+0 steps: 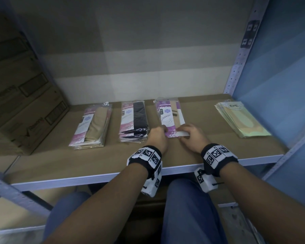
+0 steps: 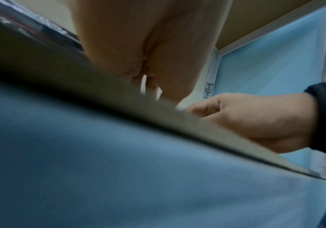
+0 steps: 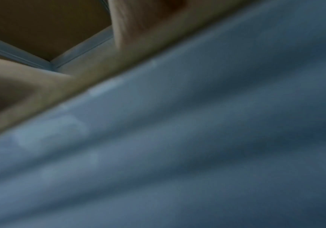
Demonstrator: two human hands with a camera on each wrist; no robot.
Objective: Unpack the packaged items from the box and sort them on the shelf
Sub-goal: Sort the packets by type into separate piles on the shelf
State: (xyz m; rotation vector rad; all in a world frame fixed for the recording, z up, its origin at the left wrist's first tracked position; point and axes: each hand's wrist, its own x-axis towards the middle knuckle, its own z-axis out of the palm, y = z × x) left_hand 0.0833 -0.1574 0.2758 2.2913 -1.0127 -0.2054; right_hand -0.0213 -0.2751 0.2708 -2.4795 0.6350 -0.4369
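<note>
nearest the head camera: two forearms with marker-covered wrist bands (image 1: pixel 144 156), over knees in blue trousers (image 1: pixel 188 208). beyond them runs the pale front edge of the shelf (image 1: pixel 99 178), its board brown.

left hand (image 1: pixel 158 138): rests on the board at the near left corner of the white-item packet (image 1: pixel 170 118), fingers curled onto that corner; it appears to pinch the edge, though the fingertips are hidden behind the knuckles. right hand (image 1: pixel 190 136): fingers curled over the near right corner of the same packet, thumb side against the white strip. the left wrist view shows the right hand bent inward at the board; the right wrist view is too blurred to add anything.

position of the goods: the packet lies flat on the shelf, long side running away from the person, third in a row. to its left, well apart, a stack of black-item packets (image 1: pixel 134 120); further left a stack of beige-item packets (image 1: pixel 92 127). far right, a separate fanned stack of pale yellow packets (image 1: pixel 241 120). cartons (image 1: pixel 23 103) stand at the far left. the source box is not identifiable.

handling judgement: thin film sleeve over a card insert, light, flexible lengthwise, surface glossy and likely slippery. best taken at the near corners or the long edges; pressing flat risks sliding it. step in hand appears to be squaring the packet into line.
</note>
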